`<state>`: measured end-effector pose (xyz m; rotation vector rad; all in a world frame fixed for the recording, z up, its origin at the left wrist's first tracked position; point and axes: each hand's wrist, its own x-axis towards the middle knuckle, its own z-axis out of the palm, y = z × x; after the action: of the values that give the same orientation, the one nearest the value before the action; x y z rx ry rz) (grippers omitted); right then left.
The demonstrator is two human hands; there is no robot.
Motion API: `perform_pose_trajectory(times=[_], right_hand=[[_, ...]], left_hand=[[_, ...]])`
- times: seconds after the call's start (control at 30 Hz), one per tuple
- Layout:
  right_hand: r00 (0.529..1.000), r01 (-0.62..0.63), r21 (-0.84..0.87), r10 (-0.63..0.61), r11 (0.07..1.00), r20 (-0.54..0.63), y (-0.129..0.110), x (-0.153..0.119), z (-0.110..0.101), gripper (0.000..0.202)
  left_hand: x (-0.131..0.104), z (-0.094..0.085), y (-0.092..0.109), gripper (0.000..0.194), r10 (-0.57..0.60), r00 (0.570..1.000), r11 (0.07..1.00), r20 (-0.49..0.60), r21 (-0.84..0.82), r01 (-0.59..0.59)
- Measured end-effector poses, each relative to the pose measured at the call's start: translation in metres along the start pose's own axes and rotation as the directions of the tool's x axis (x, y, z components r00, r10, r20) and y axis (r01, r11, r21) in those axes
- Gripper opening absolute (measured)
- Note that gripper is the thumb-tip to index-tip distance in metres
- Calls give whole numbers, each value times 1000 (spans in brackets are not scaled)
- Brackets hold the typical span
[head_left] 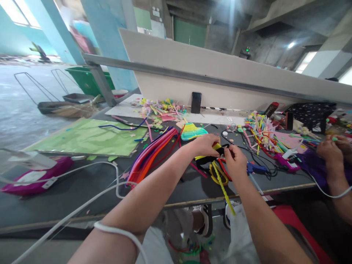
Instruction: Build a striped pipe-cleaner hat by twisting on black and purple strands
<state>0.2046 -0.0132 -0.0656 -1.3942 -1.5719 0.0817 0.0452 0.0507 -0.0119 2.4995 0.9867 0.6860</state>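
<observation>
Over the table's front half, my left hand (206, 145) and my right hand (235, 161) meet with fingers closed on a black and yellow pipe-cleaner piece (219, 149). Fingers cover part of it, so its full shape is hidden. A yellow fuzzy strand (224, 189) hangs down below the hands past the table edge. Yellow and black loops (218, 176) are just under my fingers. Beyond my left hand lies a flat teal and yellow striped pipe-cleaner shape (194, 132). Left of my forearm is a bundle of red, orange and purple pipe cleaners (150, 157).
A blue glue gun (256, 168) is right of my right hand. A phone (196, 102) leans on the white divider. Heaps of pipe-cleaner scraps (162, 110) lie behind. A white cable (118, 229) crosses my left forearm. Another person's hands (331, 148) work at far right.
</observation>
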Motion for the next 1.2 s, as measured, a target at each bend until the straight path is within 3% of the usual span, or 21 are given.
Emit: perform_pose_trajectory(times=[0.13, 0.23, 0.4, 0.7, 1.0, 1.2], right_hand=[[1000, 6, 50, -7, 999, 15, 1, 1, -2, 20], [999, -29, 98, 26, 995, 31, 3, 2, -1, 19], [997, -70, 120, 64, 990, 50, 5, 2, -2, 20], [981, -183, 160, 169, 970, 95, 8, 5, -2, 21], [981, -175, 230, 149, 957, 126, 13, 4, 4, 19], [992, -88, 239, 63, 967, 113, 14, 2, 7, 16]], left_hand=[[13, -8, 6, 17, -58, 975, 996, 213, -52, 71], [18, -12, 13, 13, -81, 954, 994, 288, -41, 97], [23, -9, 19, 11, -63, 952, 998, 299, 20, 60], [21, 0, 18, 17, -136, 951, 982, 278, 167, 91], [22, 4, 18, 21, -138, 932, 968, 335, 246, 55], [19, 1, 20, 22, -175, 920, 965, 352, 248, 89]])
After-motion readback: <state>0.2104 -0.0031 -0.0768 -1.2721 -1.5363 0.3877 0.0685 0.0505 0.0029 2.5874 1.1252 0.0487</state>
